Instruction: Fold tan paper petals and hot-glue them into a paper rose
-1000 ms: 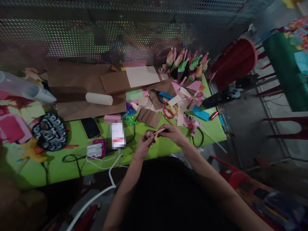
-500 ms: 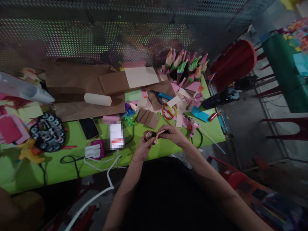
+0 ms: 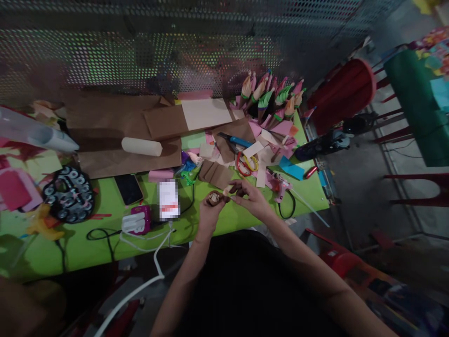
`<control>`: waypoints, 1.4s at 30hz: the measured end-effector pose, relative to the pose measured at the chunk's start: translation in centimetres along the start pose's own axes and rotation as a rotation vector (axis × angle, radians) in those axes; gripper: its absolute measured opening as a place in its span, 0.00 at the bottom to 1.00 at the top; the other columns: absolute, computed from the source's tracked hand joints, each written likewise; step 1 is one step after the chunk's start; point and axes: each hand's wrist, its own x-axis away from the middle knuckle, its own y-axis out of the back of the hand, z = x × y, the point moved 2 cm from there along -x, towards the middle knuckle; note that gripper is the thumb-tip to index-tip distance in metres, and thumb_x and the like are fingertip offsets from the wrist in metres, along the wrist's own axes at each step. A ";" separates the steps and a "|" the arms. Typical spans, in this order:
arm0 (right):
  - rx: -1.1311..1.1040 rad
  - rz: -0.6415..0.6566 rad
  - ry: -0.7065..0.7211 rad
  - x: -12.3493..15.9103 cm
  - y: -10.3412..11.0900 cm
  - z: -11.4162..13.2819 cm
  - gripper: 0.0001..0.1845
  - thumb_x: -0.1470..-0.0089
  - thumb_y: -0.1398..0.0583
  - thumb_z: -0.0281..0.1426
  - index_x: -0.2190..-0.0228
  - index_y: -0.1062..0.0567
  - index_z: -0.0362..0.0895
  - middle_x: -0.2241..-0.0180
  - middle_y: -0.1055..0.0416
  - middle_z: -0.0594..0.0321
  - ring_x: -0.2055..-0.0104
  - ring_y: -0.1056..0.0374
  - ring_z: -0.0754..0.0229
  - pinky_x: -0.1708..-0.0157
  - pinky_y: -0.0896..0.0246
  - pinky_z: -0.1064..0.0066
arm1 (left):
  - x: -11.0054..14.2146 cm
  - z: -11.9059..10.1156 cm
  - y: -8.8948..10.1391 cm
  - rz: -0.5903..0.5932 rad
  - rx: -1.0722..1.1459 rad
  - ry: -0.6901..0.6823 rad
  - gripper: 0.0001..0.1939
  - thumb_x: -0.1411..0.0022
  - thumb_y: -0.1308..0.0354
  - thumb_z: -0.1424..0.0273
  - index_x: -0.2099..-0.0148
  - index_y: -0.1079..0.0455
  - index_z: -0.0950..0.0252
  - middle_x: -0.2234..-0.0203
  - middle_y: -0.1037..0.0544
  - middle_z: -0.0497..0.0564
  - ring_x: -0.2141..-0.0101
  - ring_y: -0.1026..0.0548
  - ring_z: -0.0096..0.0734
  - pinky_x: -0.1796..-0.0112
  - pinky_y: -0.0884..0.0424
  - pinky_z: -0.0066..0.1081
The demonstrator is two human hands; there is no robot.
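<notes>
Near table edge (image 3: 229, 224) (bare), left hand (image 3: 210, 213) cups cone (image 3: 214, 198).

Lime-green tabletop (image 3: 107, 191), brown paper (image 3: 101, 117), dark phone (image 3: 128, 189), yellow glue gun (image 3: 44, 222), pink glue gun (image 3: 280, 191)

left hand (image 3: 210, 213) curled, right hand (image 3: 253, 201) looser

Pale-filled brown cup (image 3: 213, 198) beside peach piece (image 3: 227, 191)
</notes>
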 end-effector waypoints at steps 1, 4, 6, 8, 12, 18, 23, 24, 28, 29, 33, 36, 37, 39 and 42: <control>0.031 -0.073 -0.018 0.2 0.1 0.0 0.14 0.48 0.36 0.36 0.59 0.25 0.45 0.67 0.25 0.61 0.68 0.30 0.61 0.69 0.34 0.70 | 0.0 0.1 -0.1 -0.012 -0.004 -0.015 0.14 0.59 0.28 0.65 0.74 0.30 0.65 0.79 0.26 0.45 0.75 0.28 0.26 0.69 0.29 0.27; 0.075 -0.176 -0.088 0.8 -0.1 -0.3 0.08 0.48 0.36 0.36 0.69 0.24 0.45 0.73 0.27 0.63 0.73 0.32 0.62 0.72 0.36 0.71 | 0.1 0.1 -0.4 -0.053 -0.026 -0.091 0.13 0.55 0.30 0.65 0.73 0.30 0.64 0.78 0.27 0.45 0.74 0.29 0.26 0.69 0.30 0.26; 0.013 -0.156 -0.134 1.1 -0.6 -0.7 0.09 0.48 0.36 0.38 0.69 0.23 0.45 0.74 0.26 0.64 0.74 0.32 0.62 0.72 0.35 0.70 | 0.2 0.0 -0.6 -0.072 -0.047 -0.152 0.12 0.53 0.31 0.65 0.72 0.30 0.64 0.78 0.27 0.45 0.74 0.30 0.26 0.70 0.30 0.26; -0.092 -0.154 -0.162 1.3 -1.1 -1.0 0.12 0.49 0.36 0.40 0.65 0.22 0.45 0.71 0.23 0.62 0.71 0.29 0.60 0.70 0.32 0.69 | 0.5 0.0 -1.0 -0.064 -0.075 -0.211 0.10 0.51 0.32 0.66 0.71 0.30 0.64 0.76 0.27 0.46 0.73 0.30 0.27 0.70 0.30 0.27; -0.220 -0.164 -0.160 1.4 -1.4 -1.0 0.15 0.51 0.33 0.42 0.65 0.22 0.45 0.67 0.21 0.60 0.65 0.26 0.58 0.63 0.30 0.66 | 0.9 0.3 -1.3 -0.016 -0.163 -0.330 0.06 0.48 0.36 0.70 0.67 0.28 0.63 0.71 0.25 0.48 0.69 0.27 0.30 0.65 0.30 0.29; -0.149 -0.135 -0.167 1.3 -0.7 -0.6 0.15 0.51 0.33 0.44 0.67 0.21 0.45 0.70 0.22 0.61 0.67 0.28 0.58 0.64 0.32 0.67 | 1.0 0.4 -1.2 0.046 -0.248 -0.443 0.05 0.48 0.37 0.73 0.66 0.27 0.62 0.69 0.24 0.49 0.67 0.26 0.32 0.63 0.31 0.31; -0.097 -0.110 -0.144 1.3 -0.3 -0.4 0.13 0.49 0.35 0.42 0.68 0.21 0.45 0.71 0.23 0.61 0.69 0.28 0.58 0.65 0.33 0.66 | 1.2 0.0 -1.2 0.091 -0.285 -0.396 0.05 0.47 0.36 0.72 0.66 0.28 0.61 0.69 0.24 0.49 0.65 0.28 0.34 0.60 0.33 0.32; -0.086 -0.113 -0.139 1.3 -0.3 -0.4 0.12 0.49 0.35 0.42 0.68 0.21 0.45 0.71 0.23 0.62 0.69 0.29 0.58 0.65 0.33 0.67 | 1.3 0.0 -1.2 0.096 -0.280 -0.378 0.06 0.48 0.35 0.71 0.66 0.28 0.61 0.69 0.24 0.49 0.65 0.28 0.34 0.60 0.33 0.32; -0.071 -0.162 -0.123 1.1 0.0 -0.3 0.10 0.50 0.35 0.40 0.71 0.22 0.45 0.73 0.24 0.62 0.70 0.30 0.59 0.67 0.34 0.68 | 1.4 0.2 -1.7 0.139 -0.262 -0.295 0.10 0.49 0.35 0.70 0.64 0.31 0.62 0.69 0.26 0.48 0.67 0.29 0.32 0.61 0.34 0.31; -0.083 -0.175 -0.128 1.0 0.0 -0.5 0.09 0.51 0.35 0.39 0.72 0.22 0.45 0.73 0.24 0.63 0.70 0.30 0.59 0.67 0.34 0.68 | 1.5 0.3 -1.9 0.150 -0.252 -0.273 0.11 0.49 0.35 0.70 0.63 0.31 0.62 0.69 0.26 0.48 0.66 0.29 0.32 0.61 0.33 0.31; -0.165 -0.241 -0.173 0.5 0.6 -1.3 0.08 0.53 0.35 0.37 0.74 0.24 0.45 0.74 0.26 0.64 0.71 0.32 0.61 0.68 0.36 0.69 | 1.4 0.8 -2.2 0.183 -0.076 -0.124 0.18 0.53 0.36 0.73 0.58 0.35 0.61 0.64 0.26 0.48 0.63 0.28 0.32 0.60 0.32 0.31; -0.235 -0.291 -0.168 0.2 1.3 -1.6 0.08 0.53 0.35 0.37 0.74 0.24 0.45 0.73 0.25 0.63 0.70 0.31 0.61 0.66 0.34 0.68 | 1.2 1.3 -2.0 0.274 0.159 0.087 0.21 0.55 0.41 0.74 0.55 0.35 0.61 0.64 0.25 0.49 0.66 0.29 0.30 0.64 0.33 0.30; -0.247 -0.298 -0.162 0.1 1.5 -1.5 0.09 0.52 0.35 0.38 0.74 0.24 0.46 0.73 0.25 0.63 0.70 0.31 0.61 0.65 0.33 0.68 | 1.1 1.4 -1.9 0.312 0.231 0.163 0.22 0.55 0.42 0.73 0.54 0.35 0.62 0.65 0.24 0.49 0.68 0.31 0.28 0.65 0.34 0.29; -0.248 -0.303 -0.154 0.0 1.9 -1.3 0.09 0.52 0.35 0.39 0.74 0.25 0.46 0.73 0.25 0.63 0.70 0.30 0.60 0.65 0.32 0.67 | 1.0 1.4 -1.6 0.379 0.348 0.289 0.23 0.54 0.43 0.72 0.51 0.33 0.64 0.66 0.24 0.51 0.72 0.33 0.25 0.67 0.36 0.29; -0.249 -0.303 -0.147 0.0 2.0 -0.9 0.11 0.52 0.34 0.41 0.74 0.25 0.47 0.73 0.25 0.62 0.70 0.30 0.59 0.66 0.31 0.66 | 0.9 0.9 -1.2 0.447 0.462 0.380 0.23 0.52 0.44 0.72 0.51 0.29 0.66 0.66 0.25 0.51 0.74 0.36 0.23 0.69 0.36 0.28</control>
